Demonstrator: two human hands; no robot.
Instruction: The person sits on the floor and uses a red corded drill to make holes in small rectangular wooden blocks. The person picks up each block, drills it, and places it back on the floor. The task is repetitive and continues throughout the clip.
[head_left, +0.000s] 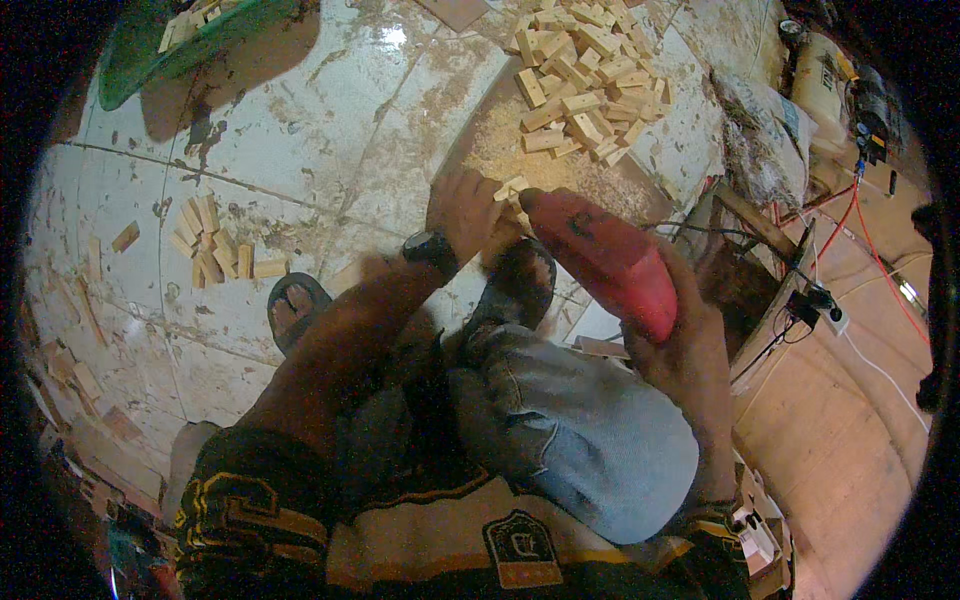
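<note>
My left hand (462,212) is closed round a small pale wooden block (511,187), low over the floor just beyond my foot. In my right hand (690,285) is a red power drill (605,250), tilted with its dark front end close to the block. The drill's body hides most of my right fingers, and I cannot tell whether the tip touches the wood. Beyond both hands lies a large heap of similar blocks (590,85), several with small holes. Yellowish sawdust (510,140) is spread between this heap and my hands.
A smaller group of blocks (212,245) lies on the tiled floor at left. At the far left is a green tub (165,65) holding wood pieces. On the right stand a wooden frame (750,220), red and white cables (855,205) and a cream tank (822,85).
</note>
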